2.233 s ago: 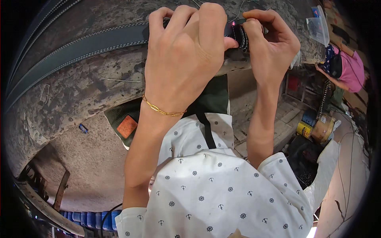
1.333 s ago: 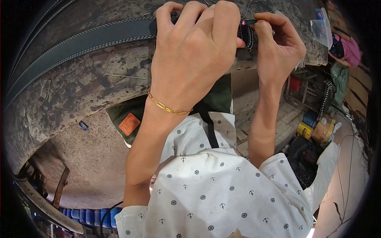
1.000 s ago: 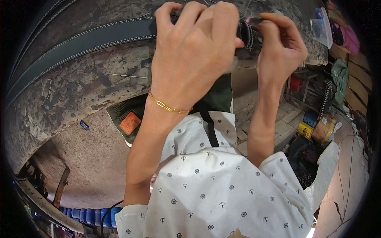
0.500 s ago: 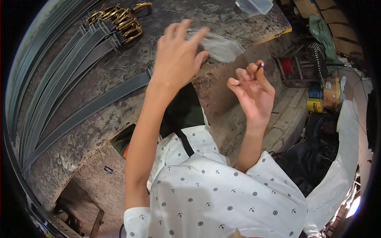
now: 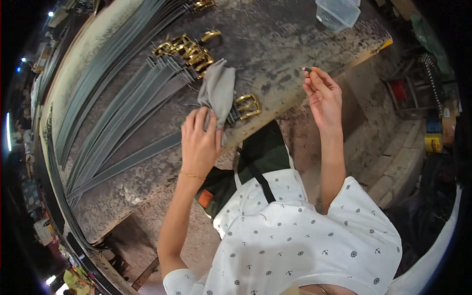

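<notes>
My left hand [image 5: 200, 140] is closed on the near end of a grey cloth [image 5: 218, 88], pressing it down over a dark grey belt strap [image 5: 142, 160] on the worktable. Past the cloth, the strap's gold buckle [image 5: 247, 107] shows near the table edge. My right hand [image 5: 325, 101] is raised to the right, beyond that edge. Thumb and fingertips pinch a small dark piece with a pink tip [image 5: 307, 70], too small to name. Left of the cloth lies a bundle of grey belts [image 5: 120, 98] with gold buckles [image 5: 189, 51] bunched at one end.
More long grey straps [image 5: 105, 64] run along the worktable's [image 5: 275, 49] far left. A clear plastic box [image 5: 338, 14] stands at the back right. Beyond the table edge are a yellow tin [image 5: 433, 143] and a red object [image 5: 398, 90] in a frame. Dark green fabric [image 5: 263, 150] covers my lap.
My left hand has closed on the cloth and drawn it left over the belt; the gold buckle now shows. My right hand still pinches the small piece. The view has shifted.
</notes>
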Demonstrator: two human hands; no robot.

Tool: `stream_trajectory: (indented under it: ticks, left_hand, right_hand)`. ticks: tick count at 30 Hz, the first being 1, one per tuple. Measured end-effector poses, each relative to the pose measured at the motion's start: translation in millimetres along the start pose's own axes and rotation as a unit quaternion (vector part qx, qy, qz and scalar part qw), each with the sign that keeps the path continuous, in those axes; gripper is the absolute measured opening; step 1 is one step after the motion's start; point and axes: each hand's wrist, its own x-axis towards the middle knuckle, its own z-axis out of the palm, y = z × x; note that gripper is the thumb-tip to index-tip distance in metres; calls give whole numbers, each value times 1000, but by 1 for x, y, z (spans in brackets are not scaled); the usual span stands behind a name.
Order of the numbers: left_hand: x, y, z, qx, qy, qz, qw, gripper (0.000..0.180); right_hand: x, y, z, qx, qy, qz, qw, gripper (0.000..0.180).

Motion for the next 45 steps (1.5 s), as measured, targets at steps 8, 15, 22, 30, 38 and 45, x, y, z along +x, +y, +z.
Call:
stream_trajectory:
  ticks: [8, 15, 22, 30, 38, 45]
  left_hand:
    - [-2, -10, 0, -32, -47, 113, 992, 36]
    - [2, -5, -11, -14, -75, 62, 995, 40]
    - [8, -18, 0, -69, -69, 101, 990, 36]
    - [4, -15, -1, 5, -62, 66, 996, 40]
    - [12, -16, -4, -67, -10, 140, 988, 33]
    - [-29, -54, -17, -147, 87, -92, 981, 26]
  right_hand:
    - [36, 43, 21, -118, -44, -65, 990, 18]
    - [33, 38, 29, -135, -12, -92, 986, 12]
    - [34, 36, 19, -223, -73, -71, 970, 8]
    - [30, 39, 24, -252, -102, -60, 961, 7]
    - [32, 39, 17, -322, -97, -111, 935, 15]
    - [-24, 6, 4, -525, -24, -264, 809, 14]
